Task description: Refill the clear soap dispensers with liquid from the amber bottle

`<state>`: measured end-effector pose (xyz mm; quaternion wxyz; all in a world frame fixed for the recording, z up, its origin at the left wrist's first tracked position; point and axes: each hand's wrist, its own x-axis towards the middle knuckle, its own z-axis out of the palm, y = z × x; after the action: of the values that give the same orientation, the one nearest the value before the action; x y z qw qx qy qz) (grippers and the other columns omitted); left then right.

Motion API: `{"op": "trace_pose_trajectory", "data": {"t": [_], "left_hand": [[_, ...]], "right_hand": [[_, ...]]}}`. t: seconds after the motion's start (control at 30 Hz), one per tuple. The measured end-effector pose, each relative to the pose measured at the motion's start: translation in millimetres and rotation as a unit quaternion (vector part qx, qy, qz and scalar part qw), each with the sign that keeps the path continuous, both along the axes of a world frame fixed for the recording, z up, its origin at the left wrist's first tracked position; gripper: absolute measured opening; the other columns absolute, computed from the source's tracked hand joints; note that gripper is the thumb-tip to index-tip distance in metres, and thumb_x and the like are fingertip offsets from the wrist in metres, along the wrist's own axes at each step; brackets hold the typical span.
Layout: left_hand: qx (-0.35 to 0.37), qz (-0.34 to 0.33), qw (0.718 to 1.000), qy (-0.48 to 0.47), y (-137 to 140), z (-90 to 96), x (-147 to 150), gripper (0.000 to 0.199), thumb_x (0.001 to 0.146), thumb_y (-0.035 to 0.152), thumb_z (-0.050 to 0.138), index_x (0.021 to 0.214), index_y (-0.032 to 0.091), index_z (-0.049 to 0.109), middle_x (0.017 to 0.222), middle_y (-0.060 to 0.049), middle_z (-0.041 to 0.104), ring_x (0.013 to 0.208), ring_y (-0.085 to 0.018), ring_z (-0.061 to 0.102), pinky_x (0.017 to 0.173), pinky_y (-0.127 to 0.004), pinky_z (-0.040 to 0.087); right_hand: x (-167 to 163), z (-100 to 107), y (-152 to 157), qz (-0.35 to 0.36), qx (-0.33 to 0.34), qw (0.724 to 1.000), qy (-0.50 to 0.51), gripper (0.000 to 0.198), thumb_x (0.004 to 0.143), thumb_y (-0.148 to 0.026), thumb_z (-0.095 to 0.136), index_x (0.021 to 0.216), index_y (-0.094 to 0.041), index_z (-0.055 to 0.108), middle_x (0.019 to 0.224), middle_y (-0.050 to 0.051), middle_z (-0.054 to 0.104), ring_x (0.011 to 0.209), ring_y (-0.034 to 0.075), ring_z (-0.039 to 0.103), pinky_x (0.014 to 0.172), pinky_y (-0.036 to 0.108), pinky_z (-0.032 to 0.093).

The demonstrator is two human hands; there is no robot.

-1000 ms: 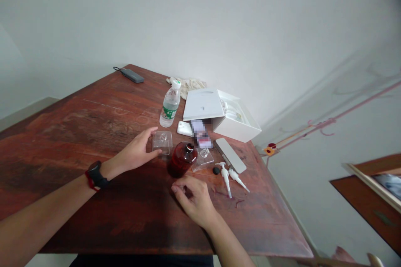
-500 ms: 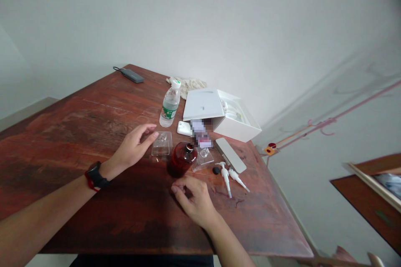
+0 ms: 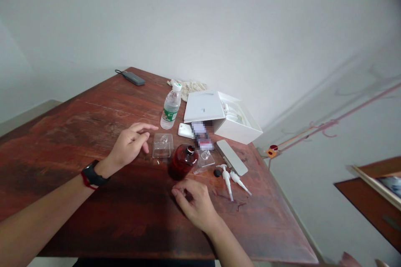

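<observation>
My left hand (image 3: 129,144) hovers over the table just left of a clear plastic holder (image 3: 162,150), its index finger stretched out and nothing in it. Beyond that fingertip stands a water bottle (image 3: 171,107) with a green label and white cap. My right hand (image 3: 196,202) rests on the wood with fingers curled and thumb near the fingertips; whatever they may hold is hidden. Directly in front of it is a dark red-brown bottle (image 3: 182,162) without a cap. A second clear plastic holder (image 3: 205,163) sits partly behind this bottle.
To the right lie two white pump heads (image 3: 226,181), a small black cap (image 3: 217,173) and a long pale case (image 3: 232,157). An open white box (image 3: 205,106) stands at the back beside a white case (image 3: 185,130) and a cloth (image 3: 189,86). A grey device (image 3: 134,78) lies far left.
My left hand has drawn back leftward from the clear plastic holder, and its index finger is straighter. My right hand stays nearly in place. The whole view has shifted slightly.
</observation>
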<state>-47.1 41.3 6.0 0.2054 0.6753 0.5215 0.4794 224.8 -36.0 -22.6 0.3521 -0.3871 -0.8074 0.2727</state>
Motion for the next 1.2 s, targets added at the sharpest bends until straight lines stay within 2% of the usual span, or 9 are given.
{"op": "trace_pose_trajectory", "data": {"t": [0.13,0.27,0.43,0.6,0.7,0.77,0.87,1.0,1.2], "left_hand": [[0.016,-0.039,0.999,-0.004,-5,5.2,2,0.058,0.091,0.034,0.047,0.035,0.027,0.052,0.120,-0.002,0.079,0.135,-0.033,0.061,0.123,-0.055,0.046],[0.004,-0.050,0.999,-0.007,-7,7.4,2,0.054,0.085,0.030,0.048,0.031,0.027,0.047,0.119,-0.001,0.080,0.138,-0.034,0.058,0.120,-0.054,0.049],[0.021,0.000,1.000,-0.010,-7,5.8,3,0.057,0.090,0.032,0.047,0.034,0.027,0.048,0.110,-0.003,0.082,0.128,-0.032,0.065,0.119,-0.053,0.050],[0.055,0.032,0.998,0.003,-3,1.1,3,0.056,0.102,0.043,0.046,0.054,0.025,0.068,0.107,-0.005,0.081,0.114,-0.028,0.070,0.113,-0.048,0.053],[0.047,0.017,0.999,0.012,1,-3.4,5,0.039,0.101,0.046,0.051,0.083,0.023,0.076,0.115,-0.007,0.078,0.115,-0.028,0.070,0.112,-0.047,0.052],[0.027,0.005,0.999,0.029,3,-8.4,7,0.035,0.098,0.050,0.058,0.112,0.022,0.073,0.126,-0.009,0.075,0.121,-0.030,0.068,0.113,-0.048,0.051],[0.004,-0.015,0.997,0.082,4,-18.4,10,0.060,0.093,0.054,0.065,0.142,0.020,0.058,0.143,-0.014,0.065,0.132,-0.034,0.062,0.118,-0.052,0.047],[-0.010,-0.034,0.990,0.133,3,-28.5,12,0.072,0.092,0.052,0.065,0.151,0.015,0.047,0.154,-0.019,0.056,0.142,-0.038,0.055,0.123,-0.056,0.041],[-0.034,-0.056,0.987,0.148,4,-30.4,10,0.059,0.093,0.047,0.066,0.143,0.019,0.056,0.143,-0.015,0.066,0.131,-0.035,0.064,0.117,-0.051,0.048]], "right_hand": [[0,-2,1,0.003,0.005,1.000,-0.005,0.019,0.099,-0.026,0.062,0.084,-0.020,0.072,0.069,0.000,0.065,0.061,0.014,0.060,0.060,0.024,0.044],[1,-3,1,0.005,0.002,1.000,-0.001,0.019,0.099,-0.027,0.063,0.084,-0.020,0.072,0.069,0.000,0.066,0.061,0.014,0.060,0.060,0.024,0.044],[0,-1,0,0.004,-0.006,1.000,-0.005,0.020,0.100,-0.029,0.062,0.084,-0.021,0.072,0.070,0.001,0.066,0.062,0.014,0.060,0.061,0.025,0.044],[0,-1,0,0.002,-0.009,1.000,-0.008,0.020,0.100,-0.028,0.061,0.084,-0.021,0.072,0.069,0.001,0.066,0.062,0.015,0.060,0.061,0.026,0.045],[0,-2,-1,0.001,-0.012,1.000,-0.008,0.019,0.100,-0.027,0.062,0.085,-0.021,0.072,0.070,0.001,0.067,0.063,0.015,0.060,0.061,0.025,0.045],[0,-3,-1,0.002,-0.014,1.000,-0.007,0.018,0.099,-0.027,0.063,0.085,-0.021,0.072,0.070,0.001,0.067,0.063,0.015,0.060,0.061,0.025,0.045],[1,-2,-1,0.005,-0.015,1.000,-0.005,0.017,0.099,-0.027,0.063,0.085,-0.021,0.072,0.070,0.001,0.066,0.063,0.015,0.060,0.061,0.025,0.045],[0,-1,-1,0.006,-0.015,1.000,-0.003,0.018,0.100,-0.028,0.062,0.086,-0.021,0.072,0.072,0.001,0.067,0.064,0.015,0.061,0.063,0.025,0.046],[-1,-1,0,-0.004,-0.011,1.000,-0.006,0.019,0.099,-0.028,0.062,0.084,-0.021,0.071,0.069,0.000,0.066,0.062,0.015,0.060,0.060,0.026,0.044]]}}
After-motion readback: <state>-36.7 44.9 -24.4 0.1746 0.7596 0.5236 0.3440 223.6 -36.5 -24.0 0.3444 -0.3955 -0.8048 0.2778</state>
